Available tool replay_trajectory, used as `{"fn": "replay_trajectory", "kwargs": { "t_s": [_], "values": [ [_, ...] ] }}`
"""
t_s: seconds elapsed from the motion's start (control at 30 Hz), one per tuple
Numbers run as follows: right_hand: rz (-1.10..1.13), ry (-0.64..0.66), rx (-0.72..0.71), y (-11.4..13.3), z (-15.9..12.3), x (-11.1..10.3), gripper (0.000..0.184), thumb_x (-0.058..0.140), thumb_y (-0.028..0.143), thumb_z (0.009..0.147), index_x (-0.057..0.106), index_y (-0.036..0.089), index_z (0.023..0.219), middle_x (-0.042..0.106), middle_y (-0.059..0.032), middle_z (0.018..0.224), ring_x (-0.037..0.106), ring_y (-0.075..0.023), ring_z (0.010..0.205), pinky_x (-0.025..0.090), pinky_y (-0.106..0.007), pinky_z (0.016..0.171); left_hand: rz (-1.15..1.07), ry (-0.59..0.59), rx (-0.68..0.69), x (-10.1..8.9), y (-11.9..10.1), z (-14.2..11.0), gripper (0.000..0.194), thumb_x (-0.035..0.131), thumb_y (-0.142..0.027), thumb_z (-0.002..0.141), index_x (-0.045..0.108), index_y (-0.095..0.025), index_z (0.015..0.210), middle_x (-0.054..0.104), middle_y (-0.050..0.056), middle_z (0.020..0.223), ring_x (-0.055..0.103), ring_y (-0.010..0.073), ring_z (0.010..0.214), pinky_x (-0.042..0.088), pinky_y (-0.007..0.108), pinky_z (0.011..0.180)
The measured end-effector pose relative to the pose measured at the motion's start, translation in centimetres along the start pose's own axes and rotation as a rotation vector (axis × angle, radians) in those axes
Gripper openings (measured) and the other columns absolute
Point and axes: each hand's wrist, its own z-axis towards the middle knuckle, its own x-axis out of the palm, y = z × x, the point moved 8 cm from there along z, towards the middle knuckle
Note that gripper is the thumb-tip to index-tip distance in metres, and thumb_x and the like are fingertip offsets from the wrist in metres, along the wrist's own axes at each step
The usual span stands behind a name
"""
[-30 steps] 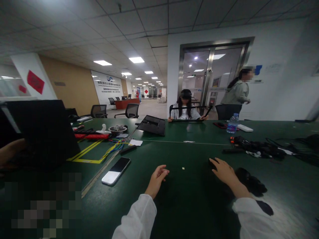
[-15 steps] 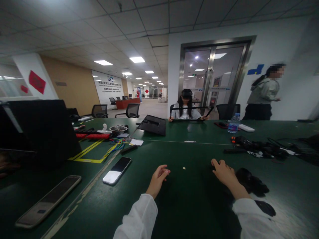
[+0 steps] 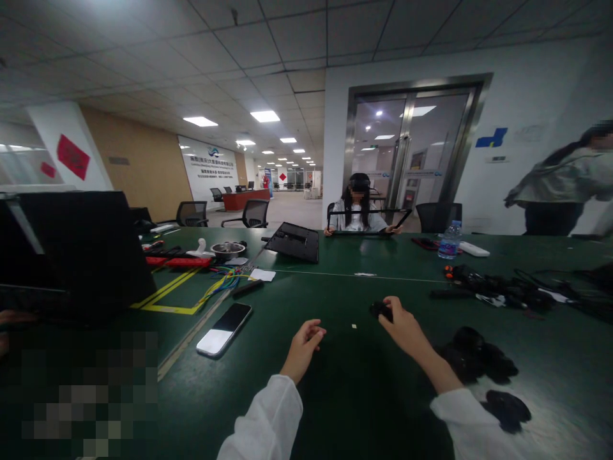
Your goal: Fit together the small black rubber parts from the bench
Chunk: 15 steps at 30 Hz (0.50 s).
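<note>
My right hand point(image 3: 405, 326) grips a small black object point(image 3: 380, 310) between thumb and fingers, just above the green table. The hand hides part of it, and its exact kind does not show. To the left, my left hand point(image 3: 306, 345) hovers with its fingers loosely curled and apart, holding nothing. A tiny pale square point(image 3: 354, 326) lies on the table between both hands. Beside my right forearm is a cluster of dark black pieces point(image 3: 479, 358), and another black piece point(image 3: 507, 409) lies nearer to me.
Left of me lie a phone point(image 3: 224, 329), coloured cables point(image 3: 225, 281) and a large black screen point(image 3: 86, 249). A black panel point(image 3: 294, 241), a water bottle point(image 3: 449, 240) and tangled black gear point(image 3: 502, 286) stand farther back. Across the table a seated person point(image 3: 357, 211) holds a black frame.
My right hand has moved left with the small black object, away from the black cluster. My left hand has hardly moved. A person in the background has walked to the right.
</note>
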Motion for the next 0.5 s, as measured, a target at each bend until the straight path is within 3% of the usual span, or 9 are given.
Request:
{"fn": "replay_trajectory", "kwargs": {
  "t_s": [0.07, 0.13, 0.23, 0.4, 0.5],
  "values": [
    [0.424, 0.058, 0.018, 1.6, -0.9, 2.8, 0.031, 0.045, 0.033, 0.069, 0.041, 0.022, 0.098, 0.055, -0.0060, 0.098, 0.057, -0.0189, 0.082, 0.043, -0.032, 0.070, 0.011, -0.007, 0.006, 0.0, 0.0, 0.1, 0.034, 0.050, -0.032, 0.074, 0.046, -0.017, 0.106, 0.055, 0.009, 0.099, 0.052, 0.0201, 0.091, 0.043, 0.028, 0.066],
    [0.733, 0.167, 0.123, 2.3, -2.1, 6.4, 0.030, 0.041, 0.034, 0.070, 0.044, 0.020, 0.096, 0.057, -0.0048, 0.090, 0.058, -0.0168, 0.068, 0.045, -0.031, 0.059, 0.046, -0.019, 0.020, 0.1, -0.1, 0.1, 0.035, 0.052, -0.029, 0.073, 0.047, -0.017, 0.106, 0.053, 0.010, 0.103, 0.051, 0.0202, 0.092, 0.043, 0.029, 0.067],
    [0.818, 0.230, 0.145, 3.1, -3.5, 9.2, 0.028, 0.045, 0.034, 0.068, 0.050, 0.018, 0.090, 0.057, -0.0020, 0.078, 0.057, -0.0147, 0.060, 0.043, -0.028, 0.052, 0.123, -0.008, 0.054, 0.4, -0.6, 0.0, 0.039, 0.056, -0.024, 0.070, 0.048, -0.019, 0.108, 0.050, 0.010, 0.111, 0.049, 0.0203, 0.097, 0.041, 0.031, 0.075],
    [0.847, 0.332, 0.091, 4.4, -4.5, 9.0, 0.026, 0.049, 0.034, 0.069, 0.052, 0.019, 0.090, 0.057, -0.0012, 0.081, 0.055, -0.0137, 0.065, 0.042, -0.025, 0.054, 0.196, 0.154, 0.103, 1.8, -1.5, -0.7, 0.049, 0.061, -0.022, 0.068, 0.045, -0.023, 0.114, 0.048, 0.007, 0.116, 0.047, 0.0207, 0.101, 0.040, 0.032, 0.079],
    [0.825, 0.347, 0.081, 4.9, -4.8, 8.2, 0.030, 0.050, 0.037, 0.070, 0.051, 0.019, 0.094, 0.057, -0.0026, 0.087, 0.055, -0.0147, 0.071, 0.044, -0.026, 0.059, 0.243, 0.169, 0.105, 1.9, -1.5, -0.8, 0.047, 0.061, -0.022, 0.067, 0.048, -0.023, 0.112, 0.051, 0.007, 0.111, 0.049, 0.0208, 0.097, 0.040, 0.033, 0.078]
  ]
}}
